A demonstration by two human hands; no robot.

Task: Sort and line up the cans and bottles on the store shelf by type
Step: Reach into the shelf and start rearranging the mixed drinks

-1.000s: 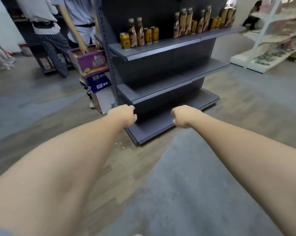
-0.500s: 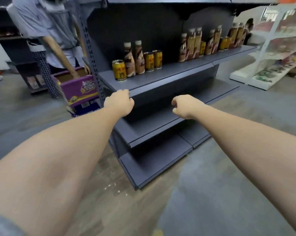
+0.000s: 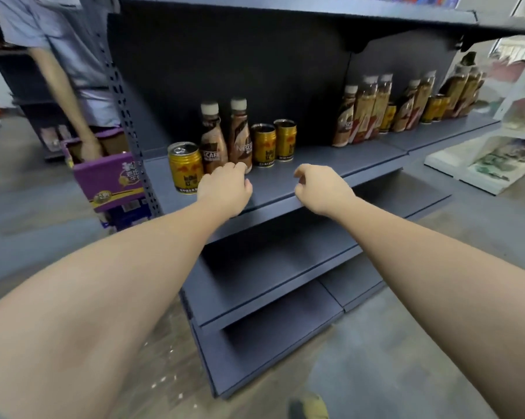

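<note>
Nescafé bottle (image 3: 240,135) just beyond left hand (image 3: 225,189), fingers curled, empty, right hand (image 3: 321,189) loosely open

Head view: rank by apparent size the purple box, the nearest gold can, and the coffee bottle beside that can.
1. purple box
2. coffee bottle, taller than the can
3. nearest gold can; it stands closer to the camera, so the gap with the bottle is unsure.
</note>
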